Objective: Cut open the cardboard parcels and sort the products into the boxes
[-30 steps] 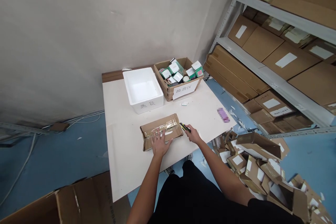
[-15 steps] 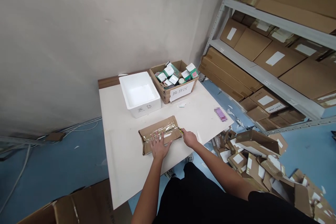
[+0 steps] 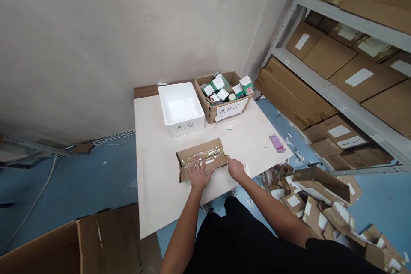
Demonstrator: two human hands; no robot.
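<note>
A flat brown cardboard box (image 3: 189, 150) with shiny clear tape along its top lies on the white table (image 3: 154, 188). My left hand (image 3: 198, 174) rests on the box's near side, its fingers spread out flat. At the right end of the box, my right hand (image 3: 236, 168) is closed around a small yellow and dark utility knife (image 3: 226, 156). Its tip is against or very near the box's right edge; the blade itself is too small to make out.
A white foam bin (image 3: 186, 129) and a cardboard carton (image 3: 205, 109) of small green-white boxes stand at the back. A blurred purple item (image 3: 277, 143) lies at the right. Discarded boxes (image 3: 316, 216) cover the floor beside a loaded shelf (image 3: 324, 79). A large carton (image 3: 118, 239) stands front left.
The view has shifted, so the table scene sits further right. My left hand stays flat on the box, and my right hand keeps hold of the knife at the right end.
</note>
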